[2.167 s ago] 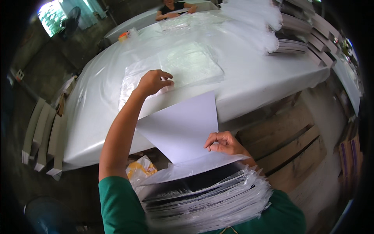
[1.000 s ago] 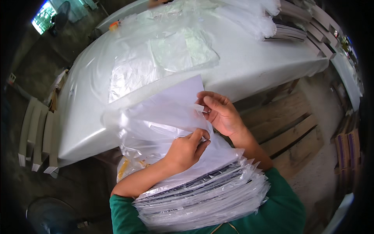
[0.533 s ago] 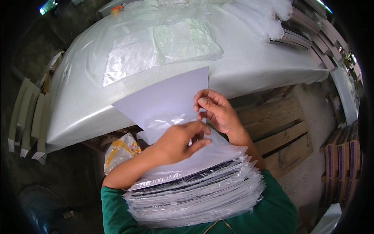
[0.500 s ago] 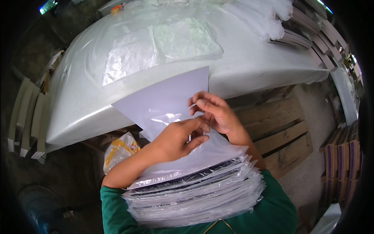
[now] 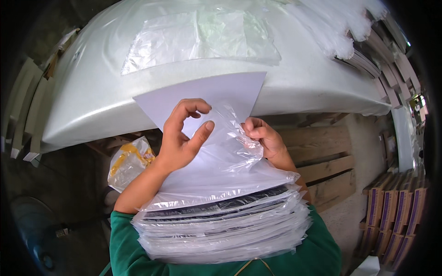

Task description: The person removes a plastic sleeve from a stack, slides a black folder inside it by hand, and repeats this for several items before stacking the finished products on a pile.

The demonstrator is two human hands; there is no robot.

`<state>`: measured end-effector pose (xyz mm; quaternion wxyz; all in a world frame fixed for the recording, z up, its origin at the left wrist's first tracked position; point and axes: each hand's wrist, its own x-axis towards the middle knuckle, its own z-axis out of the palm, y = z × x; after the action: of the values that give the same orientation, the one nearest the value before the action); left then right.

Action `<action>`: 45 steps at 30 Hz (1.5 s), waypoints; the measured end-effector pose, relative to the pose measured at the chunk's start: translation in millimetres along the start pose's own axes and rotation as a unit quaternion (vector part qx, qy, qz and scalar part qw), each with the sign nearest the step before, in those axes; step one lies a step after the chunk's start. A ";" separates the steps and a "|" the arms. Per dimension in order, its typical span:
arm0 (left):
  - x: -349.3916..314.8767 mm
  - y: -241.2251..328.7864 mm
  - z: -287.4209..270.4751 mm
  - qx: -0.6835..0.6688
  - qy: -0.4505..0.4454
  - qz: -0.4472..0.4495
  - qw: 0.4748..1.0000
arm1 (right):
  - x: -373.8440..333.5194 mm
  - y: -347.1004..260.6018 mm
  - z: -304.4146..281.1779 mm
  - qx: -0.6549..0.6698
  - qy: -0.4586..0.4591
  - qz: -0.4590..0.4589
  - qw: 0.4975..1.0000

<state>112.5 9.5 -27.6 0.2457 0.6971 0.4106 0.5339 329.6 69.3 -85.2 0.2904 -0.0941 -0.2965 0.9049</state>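
A thin clear plastic bag [image 5: 230, 131] rises crumpled between my hands. My right hand [image 5: 267, 140] pinches its right side with curled fingers. My left hand [image 5: 184, 135] is raised on the other side, thumb and forefinger apart, its forefinger tip close to the film's upper edge. Whether that tip touches the film, I cannot tell. Behind them a smooth white sheet [image 5: 202, 87] leans over the table edge, its lower part covered by the film and my hands. Against my body lies a thick stack of plastic-wrapped flat sheets [image 5: 225, 230], with dark layers showing near its top.
The table [image 5: 304, 89] has a pale plastic cover, with a flat clear bag [image 5: 168, 41] lying on it. Bunched clear film [image 5: 336, 23] and stacked boards [image 5: 396, 73] are at right. Below are a yellow-and-white plastic bag [image 5: 131, 163], wooden planks [image 5: 317, 147] and cardboard boxes [image 5: 391, 207].
My hands have moved apart, the left up and leftward with its fingers spreading. The right has shifted slightly right and down, and the clear film now stands up between them.
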 end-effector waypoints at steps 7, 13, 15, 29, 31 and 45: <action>-6.5 -10.5 5.9 -0.215 -0.123 -0.334 0.909 | -7.0 2.8 -0.2 -0.094 -0.122 -0.018 0.988; -10.9 -0.8 6.4 -0.217 -0.073 -0.258 0.939 | -2.2 -6.0 38.0 -0.274 0.051 -0.056 0.959; -13.8 -2.4 8.5 -0.165 -0.072 -0.215 0.960 | 3.6 -5.0 47.4 -0.414 -0.001 -0.090 0.906; -12.4 4.5 6.0 -0.138 -0.011 -0.219 0.966 | 6.9 1.6 50.7 -0.288 0.167 -0.154 0.930; -14.0 3.3 5.4 -0.111 -0.014 -0.192 0.975 | 6.0 1.7 45.9 -0.287 0.137 -0.162 0.934; -11.5 -3.9 -10.3 -0.418 -0.069 -0.288 0.859 | -5.3 -5.6 56.0 -0.394 0.061 0.019 0.917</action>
<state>100.5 1.1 -33.6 0.6842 0.4145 0.3133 0.5117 317.4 42.9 -36.8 0.2297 -0.2611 -0.6087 0.7132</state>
